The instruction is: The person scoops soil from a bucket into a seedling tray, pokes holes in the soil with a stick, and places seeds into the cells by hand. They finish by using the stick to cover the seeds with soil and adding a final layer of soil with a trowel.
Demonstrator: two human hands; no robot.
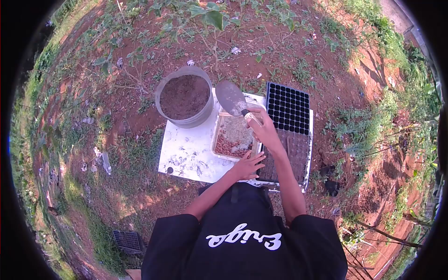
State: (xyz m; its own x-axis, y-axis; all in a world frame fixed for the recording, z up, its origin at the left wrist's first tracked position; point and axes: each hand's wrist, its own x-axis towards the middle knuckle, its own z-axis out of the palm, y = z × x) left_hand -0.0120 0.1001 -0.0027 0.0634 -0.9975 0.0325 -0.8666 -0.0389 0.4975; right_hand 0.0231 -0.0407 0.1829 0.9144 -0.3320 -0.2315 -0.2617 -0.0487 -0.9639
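Observation:
My right hand (262,127) is wrapped round the handle of a garden trowel (230,97), whose broad grey blade points up and left over the far end of a rectangular tub. Inside this pale tub (215,144) lie reddish-brown pieces (228,146) and a grey, crumbly material (238,130). My left hand (247,166) rests at the tub's near right corner with its fingers spread. Right of both hands is a black seedling tray (289,108); its far cells are bare and its near cells hold brown soil (293,156), partly behind my right forearm.
A grey bucket (198,118) of dark soil stands at the back left of the white table (179,149). Leafy plants (212,18) grow beyond it on reddish ground. Another dark cell tray (128,241) lies on the ground at lower left.

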